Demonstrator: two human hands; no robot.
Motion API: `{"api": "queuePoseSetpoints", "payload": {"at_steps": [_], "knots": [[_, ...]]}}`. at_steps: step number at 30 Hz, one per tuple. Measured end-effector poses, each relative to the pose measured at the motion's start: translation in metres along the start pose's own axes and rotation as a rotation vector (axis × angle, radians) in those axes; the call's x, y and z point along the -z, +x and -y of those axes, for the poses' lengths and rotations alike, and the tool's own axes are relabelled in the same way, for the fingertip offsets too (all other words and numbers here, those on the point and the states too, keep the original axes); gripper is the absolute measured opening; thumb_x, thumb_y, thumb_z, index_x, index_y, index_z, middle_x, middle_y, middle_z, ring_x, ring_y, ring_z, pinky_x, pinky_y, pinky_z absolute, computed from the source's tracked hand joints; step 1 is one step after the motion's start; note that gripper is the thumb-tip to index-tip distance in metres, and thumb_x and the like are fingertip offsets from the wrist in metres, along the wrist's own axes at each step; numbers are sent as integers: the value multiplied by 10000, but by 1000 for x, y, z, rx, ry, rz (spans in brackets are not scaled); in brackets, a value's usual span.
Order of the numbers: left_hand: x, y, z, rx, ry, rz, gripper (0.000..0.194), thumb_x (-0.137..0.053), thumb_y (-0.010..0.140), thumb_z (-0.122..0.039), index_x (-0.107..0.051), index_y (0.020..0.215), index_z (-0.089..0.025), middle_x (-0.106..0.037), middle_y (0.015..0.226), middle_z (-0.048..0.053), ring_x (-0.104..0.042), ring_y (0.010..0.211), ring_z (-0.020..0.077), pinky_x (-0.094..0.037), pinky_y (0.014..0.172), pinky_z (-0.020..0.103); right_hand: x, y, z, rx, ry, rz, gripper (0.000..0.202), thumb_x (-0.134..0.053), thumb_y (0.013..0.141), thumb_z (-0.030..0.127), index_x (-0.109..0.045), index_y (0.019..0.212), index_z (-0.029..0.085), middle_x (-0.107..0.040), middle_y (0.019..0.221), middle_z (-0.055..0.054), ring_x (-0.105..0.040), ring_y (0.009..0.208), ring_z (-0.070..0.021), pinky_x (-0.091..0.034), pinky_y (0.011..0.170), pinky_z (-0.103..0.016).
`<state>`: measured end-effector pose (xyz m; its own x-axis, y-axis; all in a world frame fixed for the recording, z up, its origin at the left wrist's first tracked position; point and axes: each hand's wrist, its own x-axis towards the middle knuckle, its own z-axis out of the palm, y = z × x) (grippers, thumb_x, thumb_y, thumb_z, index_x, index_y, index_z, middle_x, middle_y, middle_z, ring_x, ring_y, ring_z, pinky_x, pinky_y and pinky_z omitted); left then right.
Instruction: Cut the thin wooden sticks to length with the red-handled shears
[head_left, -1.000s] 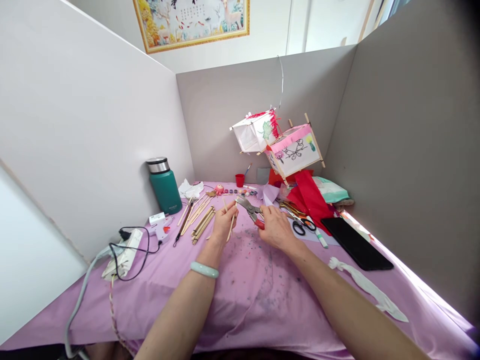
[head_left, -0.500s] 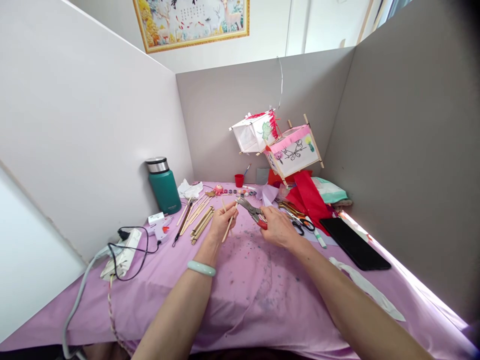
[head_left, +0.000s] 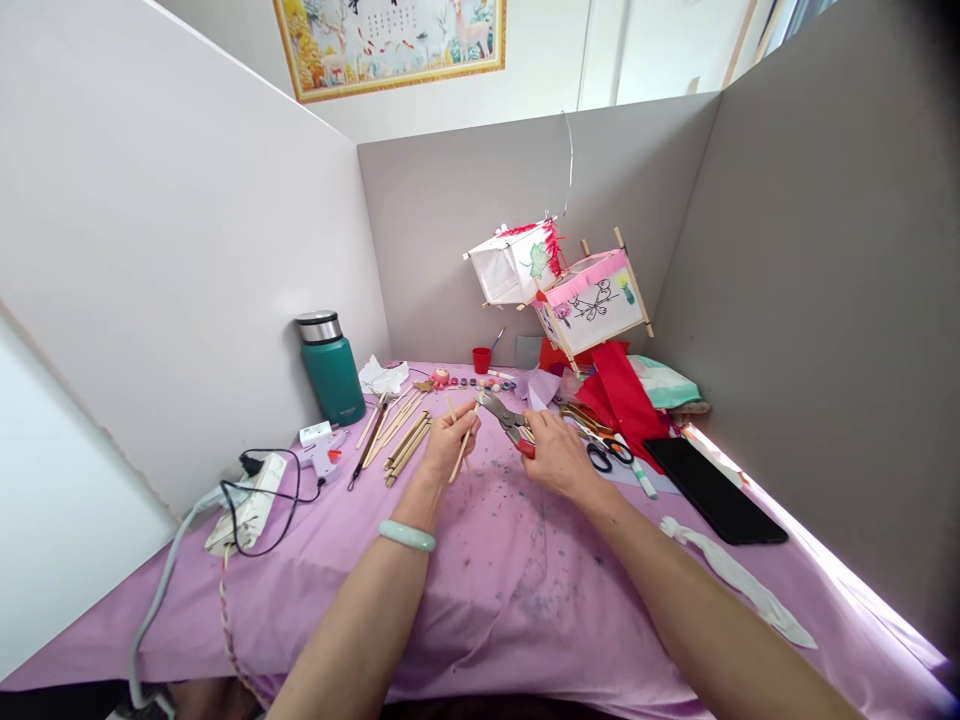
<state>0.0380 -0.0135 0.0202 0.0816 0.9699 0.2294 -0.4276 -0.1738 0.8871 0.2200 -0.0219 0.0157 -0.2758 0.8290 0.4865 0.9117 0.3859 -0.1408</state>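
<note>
Clock bearings are taken from the gap between the hands, with 12 at the far side of the table. The left hand (head_left: 450, 442) has its fingers closed around thin wooden sticks (head_left: 457, 464), held above the middle of the table; the clearest one points its upper end to about 1 o'clock, long axis running down to 7, while a second crosses it, its upper end leaning to 11. The right hand (head_left: 556, 452) grips red-handled pliers (head_left: 506, 416), whose long axis runs from between 10 and 11 o'clock back to between 4 and 5, with the nose at the upper end of the clearest stick (whether the jaws bite on it cannot be told). The surface is a purple cloth (head_left: 480, 610), creased and marked with dark specks. Upon it: bundled sticks (head_left: 407, 450) at 9, a glue gun (head_left: 322, 458) farther out at 9, a green bottle (head_left: 332, 378) at 10, a red cup (head_left: 481, 361) at 12, black-handled scissors (head_left: 600, 457) at 3 and a black phone-like slab (head_left: 715, 490) between 3 and 4. Paper lanterns (head_left: 596, 300) hang tilted at 1 before a grey partition (head_left: 427, 200); beyond it, a gilt-framed picture (head_left: 401, 50) is mounted between 11 and 12.
</note>
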Motion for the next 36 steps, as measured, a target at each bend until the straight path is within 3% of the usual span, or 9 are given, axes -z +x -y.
{"api": "queuePoseSetpoints", "payload": {"at_steps": [13,19,24,30,36], "knots": [[-4,-4,-4,-4,-33,10,477,-762,624,-328,-633,1027,-108,-438,559,-64,-245,393,12,-119,394,190,-2,2,-3,-76,8,47,151,-502,809,253,-562,936,195,-677,858,-63,-618,771,-220,-307,638,-290],[-4,-3,-3,26,-59,44,477,-758,632,-310,-626,1044,-109,-428,554,-70,-251,396,14,-144,392,185,3,3,-2,-59,139,3,310,-514,752,224,-527,1059,182,-640,995,-76,-589,895,-219,-346,686,-284],[-4,-3,-1,0,-42,-23,484,-765,626,-321,-620,1039,-115,-449,568,-71,-273,394,17,-173,390,189,1,0,4,-35,106,-23,350,-527,734,219,-514,1079,161,-598,1037,-107,-537,994,-250,-354,781,-319],[-11,-3,6,-59,-7,-139,575,-771,640,-356,-629,1154,-141,-457,571,-73,-334,437,31,-229,434,183,-4,-3,17,-96,219,11,352,-525,722,208,-498,1071,167,-580,1015,-91,-530,942,-222,-377,762,-300],[-11,3,21,-201,58,-178,446,-720,722,-298,-665,1156,-209,-573,670,-44,-493,605,67,-373,578,183,-8,-8,34,-115,400,-9,239,-510,709,180,-489,947,182,-570,928,-58,-523,850,-188,-386,709,-278]]}}
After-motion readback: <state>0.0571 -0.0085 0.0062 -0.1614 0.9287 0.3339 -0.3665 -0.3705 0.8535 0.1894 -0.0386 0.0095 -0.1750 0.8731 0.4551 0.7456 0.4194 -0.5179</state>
